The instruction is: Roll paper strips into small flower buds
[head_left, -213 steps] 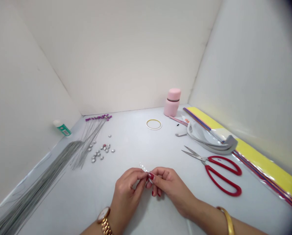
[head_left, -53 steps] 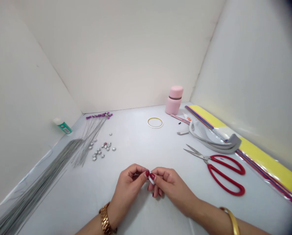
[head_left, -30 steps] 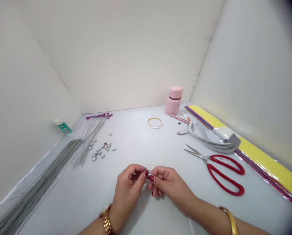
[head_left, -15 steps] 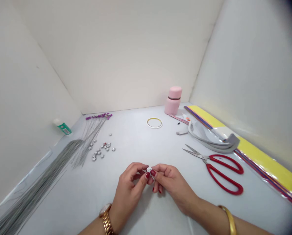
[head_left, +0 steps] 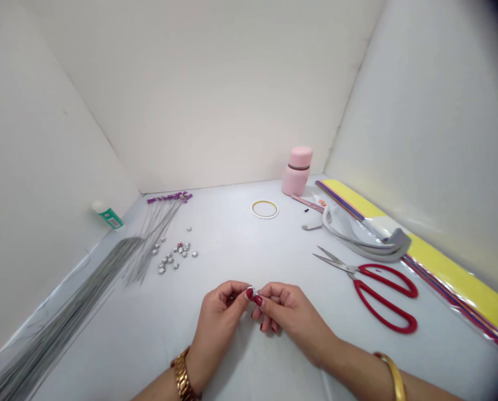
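My left hand (head_left: pixel 219 317) and my right hand (head_left: pixel 288 314) meet at the near middle of the white table (head_left: pixel 240 245). Both pinch one tiny silver piece (head_left: pixel 251 290) between thumbs and fingertips, just above the table. Its shape is too small to make out. The left wrist wears a gold watch (head_left: pixel 181 376), the right a gold bangle (head_left: pixel 393 376). Several similar small silver pieces (head_left: pixel 174 255) lie scattered to the far left of my hands.
Red-handled scissors (head_left: pixel 374 287) lie to the right. Behind them sit grey strips (head_left: pixel 361 236), yellow sheets (head_left: pixel 449 273), a pink jar (head_left: pixel 297 170) and a tape ring (head_left: pixel 264 209). Thin silver wires (head_left: pixel 65 317), purple-tipped stems (head_left: pixel 167 197) and a glue bottle (head_left: pixel 107 215) are on the left.
The fingers have kept working the silver piece, with small shifts in grip. A short strip that stuck up from the pinch long ago no longer shows. The table items stay put.
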